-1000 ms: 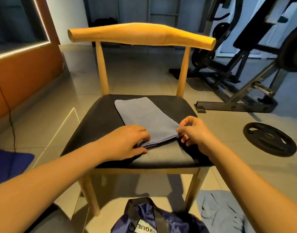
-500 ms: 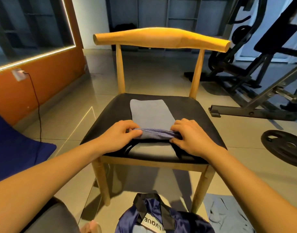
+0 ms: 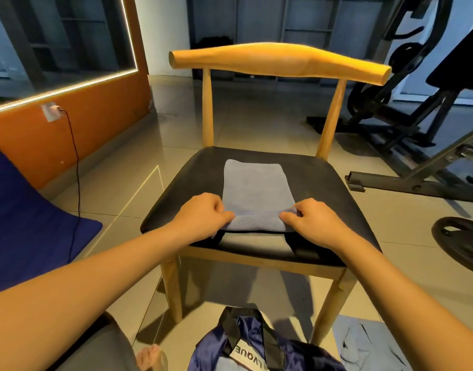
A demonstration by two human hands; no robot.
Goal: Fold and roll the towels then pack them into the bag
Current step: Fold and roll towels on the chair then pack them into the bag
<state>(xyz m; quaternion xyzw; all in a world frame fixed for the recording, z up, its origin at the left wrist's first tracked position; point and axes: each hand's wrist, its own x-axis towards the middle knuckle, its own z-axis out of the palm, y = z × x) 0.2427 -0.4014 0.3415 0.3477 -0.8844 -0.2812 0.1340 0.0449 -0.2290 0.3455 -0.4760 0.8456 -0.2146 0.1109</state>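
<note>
Blue-grey cloth bunches under your left hand (image 3: 203,218), whose curled fingers pinch the near left corner of the towel (image 3: 254,188). It lies on the black chair seat (image 3: 329,180), a smooth, narrow folded strip with its long axis running away from you. Your right hand (image 3: 313,223) pinches the near right corner likewise. Both hands sit equally close, so the roll should probably go towards the far end.

Turns the near hem of the blue-grey towel (image 3: 252,183) over onto itself into a first narrow fold, flat a second ago. Pinches the fold's ends with left hand (image 3: 200,218) and right hand (image 3: 313,223). Lies square on the chair seat (image 3: 323,188) now, no longer slanted.
</note>
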